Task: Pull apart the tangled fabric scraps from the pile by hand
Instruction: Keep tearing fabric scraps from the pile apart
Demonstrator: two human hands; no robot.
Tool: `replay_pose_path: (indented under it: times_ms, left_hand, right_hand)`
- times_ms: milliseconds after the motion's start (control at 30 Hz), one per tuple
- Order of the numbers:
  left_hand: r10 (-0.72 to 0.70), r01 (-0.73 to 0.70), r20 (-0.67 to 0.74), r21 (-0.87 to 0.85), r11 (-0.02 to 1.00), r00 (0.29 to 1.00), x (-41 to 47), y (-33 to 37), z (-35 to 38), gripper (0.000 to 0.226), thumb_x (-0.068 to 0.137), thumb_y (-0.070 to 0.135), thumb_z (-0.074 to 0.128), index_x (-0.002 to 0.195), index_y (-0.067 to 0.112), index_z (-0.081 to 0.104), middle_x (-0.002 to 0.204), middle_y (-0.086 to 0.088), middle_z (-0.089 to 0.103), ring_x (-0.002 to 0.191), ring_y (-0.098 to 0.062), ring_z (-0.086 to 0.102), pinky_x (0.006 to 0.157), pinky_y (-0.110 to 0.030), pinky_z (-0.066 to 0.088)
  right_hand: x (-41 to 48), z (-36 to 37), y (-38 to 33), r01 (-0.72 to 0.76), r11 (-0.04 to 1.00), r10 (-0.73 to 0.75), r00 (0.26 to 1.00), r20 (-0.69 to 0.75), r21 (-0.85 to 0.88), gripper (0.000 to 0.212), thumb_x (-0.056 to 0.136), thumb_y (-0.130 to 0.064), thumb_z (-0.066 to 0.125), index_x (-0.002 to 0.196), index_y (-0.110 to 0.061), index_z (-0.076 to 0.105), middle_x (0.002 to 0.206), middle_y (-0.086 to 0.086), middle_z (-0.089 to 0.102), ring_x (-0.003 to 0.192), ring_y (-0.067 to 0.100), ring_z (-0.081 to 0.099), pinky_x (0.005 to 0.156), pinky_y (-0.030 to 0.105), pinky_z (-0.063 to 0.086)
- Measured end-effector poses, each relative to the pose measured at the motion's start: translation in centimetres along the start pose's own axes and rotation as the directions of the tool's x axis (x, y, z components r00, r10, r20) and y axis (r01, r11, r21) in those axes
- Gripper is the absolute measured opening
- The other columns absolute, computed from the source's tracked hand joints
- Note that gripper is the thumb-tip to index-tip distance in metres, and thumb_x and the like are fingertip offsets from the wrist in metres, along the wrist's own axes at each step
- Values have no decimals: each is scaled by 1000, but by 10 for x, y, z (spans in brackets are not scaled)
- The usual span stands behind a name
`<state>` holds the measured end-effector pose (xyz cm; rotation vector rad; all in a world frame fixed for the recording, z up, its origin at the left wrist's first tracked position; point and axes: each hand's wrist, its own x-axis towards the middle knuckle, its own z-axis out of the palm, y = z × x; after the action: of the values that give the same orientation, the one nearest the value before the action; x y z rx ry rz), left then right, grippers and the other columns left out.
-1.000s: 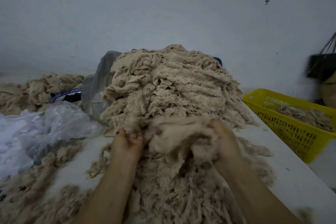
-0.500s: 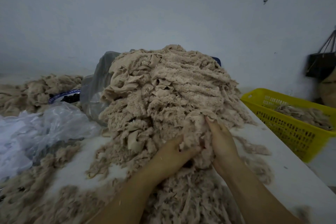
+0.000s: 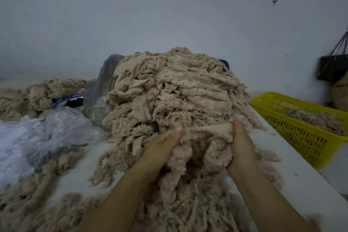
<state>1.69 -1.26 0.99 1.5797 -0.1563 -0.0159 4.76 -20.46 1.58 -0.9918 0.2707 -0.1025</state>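
Since half a second ago we record that the two hands have drawn apart: they were pressed close together against the near face of the pile [image 3: 169,96], and now a smooth strip [image 3: 211,128] of beige cloth runs taut between them. We find the left hand [image 3: 162,149] curled tightly round the left end of a fluffy clump [image 3: 216,154], thumb on top, and the right hand [image 3: 243,147] likewise closed round its right end. The clump sits at the near foot of the pile, on the white table [image 3: 293,181], with a yellow basket [image 3: 301,137] to the right and a plastic bag [image 3: 47,133] to the left. We judge the material light, soft and limp, with fuzzy edges that snag on neighbours; it will probably stretch before it lets go. We advise gripping the smooth backing close to the tangle, not the loose fluff, which would likely shed.
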Motion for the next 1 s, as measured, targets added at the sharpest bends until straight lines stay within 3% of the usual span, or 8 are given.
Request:
replay_pose_path:
  times_ms: [133,333,500,600,700,767,900,1000]
  left_hand:
    - [72,-78,-226,-16,997,971,1,3,-6,52,83,70,43,84,32,78,97,12,77,90,0,71,68,-17,55]
    - [-95,-137,-528,-383,913,844,4,11,-26,52,106,48,33,91,11,67,83,-10,76,78,-24,72,55,-30,57]
    - [46,32,-231,322,946,972,-5,8,3,69,89,79,26,83,31,75,77,25,71,76,4,62,67,-16,43]
    - [54,-37,-28,425,904,998,-7,6,25,88,64,101,18,88,37,73,81,32,65,83,16,58,67,5,36]
    - [-27,13,81,169,985,996,-8,4,26,84,59,104,26,103,49,72,98,40,67,98,26,55,82,4,38]
    - [-36,41,84,-55,998,996,-5,3,27,70,79,87,40,118,39,71,123,15,69,121,-1,59,102,-21,43]
    - [-24,-38,-147,-409,912,989,0,13,23,45,86,39,60,117,7,72,117,-12,73,112,-24,68,86,-28,57]
    - [-54,-49,-278,-349,936,959,1,14,19,30,94,32,62,114,12,71,111,-7,75,105,-19,71,92,-35,55]
  right_hand:
    - [4,-8,-3,36,999,-36,999,10,-14,36,96,-50,54,98,-17,69,70,2,74,64,22,73,58,38,58]
    - [8,-12,-6,92,995,-89,993,-82,35,40,99,-48,48,102,-16,71,93,7,77,77,24,74,60,35,57]
    - [4,-1,4,27,1000,-27,1000,-7,-6,53,97,-56,46,118,-12,66,102,14,75,87,28,74,74,41,60]
    - [-2,7,13,86,993,-78,992,95,-80,46,99,-52,46,122,-17,65,108,8,74,98,25,72,90,44,57]
    - [-9,11,17,233,949,-187,959,214,-215,33,103,-40,43,97,-24,71,87,-5,77,84,10,73,67,23,57]
    - [-16,14,24,305,895,-208,931,300,-327,33,103,-34,45,87,-26,72,83,-10,76,80,4,72,61,14,53]
    - [-23,17,35,325,845,-155,909,386,-426,35,96,-37,52,88,-7,69,89,16,70,78,17,66,69,27,49]
    - [-19,14,36,341,841,-152,893,423,-420,27,93,-51,55,98,-30,71,96,-13,73,92,3,68,78,21,51]
